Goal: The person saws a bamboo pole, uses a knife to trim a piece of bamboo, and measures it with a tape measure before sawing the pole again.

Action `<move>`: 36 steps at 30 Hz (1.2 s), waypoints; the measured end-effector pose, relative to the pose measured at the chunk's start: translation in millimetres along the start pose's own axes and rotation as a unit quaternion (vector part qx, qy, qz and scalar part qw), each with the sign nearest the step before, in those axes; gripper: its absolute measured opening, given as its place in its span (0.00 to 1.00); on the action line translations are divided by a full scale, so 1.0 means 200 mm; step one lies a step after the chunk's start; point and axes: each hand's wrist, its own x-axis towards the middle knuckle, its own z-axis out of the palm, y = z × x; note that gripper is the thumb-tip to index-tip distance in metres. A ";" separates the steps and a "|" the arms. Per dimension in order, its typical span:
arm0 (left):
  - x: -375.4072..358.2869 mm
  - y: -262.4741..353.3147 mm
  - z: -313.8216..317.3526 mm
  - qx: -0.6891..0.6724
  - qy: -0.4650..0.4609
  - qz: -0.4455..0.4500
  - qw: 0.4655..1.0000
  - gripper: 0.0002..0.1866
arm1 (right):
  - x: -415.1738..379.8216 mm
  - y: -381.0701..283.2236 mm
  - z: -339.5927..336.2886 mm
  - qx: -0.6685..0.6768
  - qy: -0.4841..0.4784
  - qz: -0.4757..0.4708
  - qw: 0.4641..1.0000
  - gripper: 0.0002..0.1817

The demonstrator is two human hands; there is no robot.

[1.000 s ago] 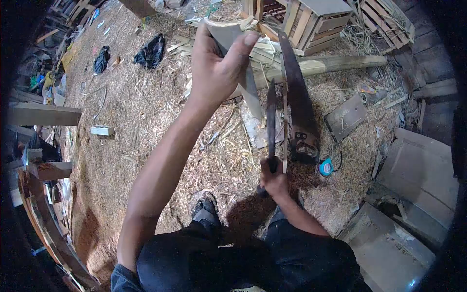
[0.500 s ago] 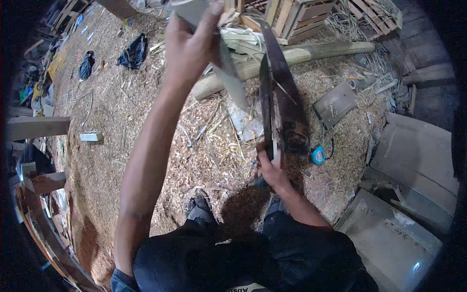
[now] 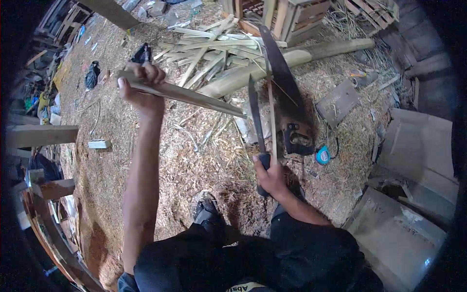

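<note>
My left hand (image 3: pixel 144 90) is raised at the upper left, its fingers wrapped round the end of a flat wooden slat (image 3: pixel 194 97). The slat slopes down to the right, its far tip near the knife blade. My right hand (image 3: pixel 273 179) grips the black handle of a long knife (image 3: pixel 256 114), blade pointing up and away. A thin wooden strip (image 3: pixel 272 121) rises from the same hand, beside the blade. Behind them a handsaw (image 3: pixel 287 80) with a dark blade lies on the ground, its handle nearest me.
Wood shavings (image 3: pixel 194 165) cover the floor. A long pole (image 3: pixel 311 54) lies across the back beside a pile of strips (image 3: pixel 214 51) and wooden crates (image 3: pixel 304 22). A blue tape measure (image 3: pixel 323 155) is right of the saw; flattened cardboard (image 3: pixel 389 233) lies lower right.
My left hand has come down and left, and the slat has swung from steep to a gentler slope. The knife now leans left, farther apart from the thin strip.
</note>
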 end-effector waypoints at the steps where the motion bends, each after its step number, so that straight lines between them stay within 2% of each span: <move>1: -0.01 0.01 0.05 0.014 0.001 -0.005 1.000 0.36 | 0.01 -0.03 -0.02 -0.040 -0.008 0.047 0.998 0.16; 2: -0.03 -0.02 0.12 0.035 0.068 0.030 0.997 0.38 | 0.03 -0.05 -0.01 -0.001 0.000 0.040 0.999 0.15; 3: -0.04 -0.01 0.17 0.072 0.037 0.038 0.996 0.36 | 0.06 -0.09 -0.03 0.013 -0.011 0.027 1.000 0.14; 4: -0.04 -0.05 0.20 0.110 0.035 0.054 0.992 0.30 | 0.08 -0.15 -0.03 0.026 -0.023 0.012 0.999 0.13; 5: -0.05 -0.03 0.32 0.085 0.042 0.032 0.995 0.23 | 0.09 -0.35 -0.01 0.078 -0.010 -0.045 0.996 0.10; 6: -0.06 -0.03 0.32 0.104 -0.035 0.014 0.994 0.14 | 0.12 -0.45 -0.02 0.146 -0.065 -0.085 0.983 0.08; 7: -0.11 -0.01 0.40 0.178 -0.080 0.057 0.979 0.11 | 0.13 -0.61 -0.02 0.117 -0.073 -0.134 0.981 0.12; 8: -0.16 -0.01 0.43 0.255 -0.068 0.023 0.964 0.14 | 0.13 -0.76 -0.03 0.087 -0.077 -0.182 0.976 0.18; 9: -0.19 -0.02 0.48 0.228 -0.122 0.053 0.964 0.18 | 0.14 -0.90 -0.04 0.082 -0.076 -0.195 0.974 0.18; 12: -0.21 -0.02 0.56 0.218 -0.127 0.044 0.967 0.17 | 0.14 -1.18 -0.10 0.045 -0.078 -0.229 0.969 0.19; 14: -0.20 -0.02 0.58 0.235 -0.141 0.056 0.960 0.16 | 0.13 -1.29 -0.13 -0.085 -0.053 -0.250 0.963 0.23; 15: -0.21 -0.02 0.58 0.258 -0.153 0.057 0.952 0.14 | 0.12 -1.36 -0.15 -0.107 -0.069 -0.223 0.966 0.24; 18: -0.22 0.01 0.63 0.290 -0.177 0.093 0.936 0.11 | 0.14 -1.41 -0.12 -0.138 -0.063 -0.253 0.956 0.25; 19: -0.22 0.02 0.65 0.276 -0.173 0.085 0.942 0.10 | 0.14 -1.41 -0.10 -0.135 -0.046 -0.292 0.946 0.26; 26: -0.24 0.04 0.68 0.287 -0.185 0.084 0.936 0.10 | 0.18 -1.38 -0.12 -0.178 -0.065 -0.329 0.925 0.27; 28: -0.24 0.04 0.66 0.306 -0.232 0.069 0.921 0.14 | 0.18 -1.37 -0.12 -0.165 -0.070 -0.304 0.936 0.27; 30: -0.24 0.04 0.68 0.316 -0.239 0.092 0.914 0.14 | 0.16 -1.40 -0.13 -0.175 -0.074 -0.284 0.940 0.28; 33: -0.23 0.02 0.69 0.283 -0.194 0.098 0.934 0.09 | 0.17 -1.41 -0.13 -0.189 -0.073 -0.278 0.939 0.28; 35: -0.23 0.01 0.66 0.305 -0.239 0.056 0.920 0.15 | 0.17 -1.42 -0.13 -0.192 -0.068 -0.291 0.935 0.28; 36: -0.23 0.01 0.64 0.304 -0.239 0.056 0.920 0.15 | 0.16 -1.45 -0.13 -0.220 -0.069 -0.257 0.939 0.26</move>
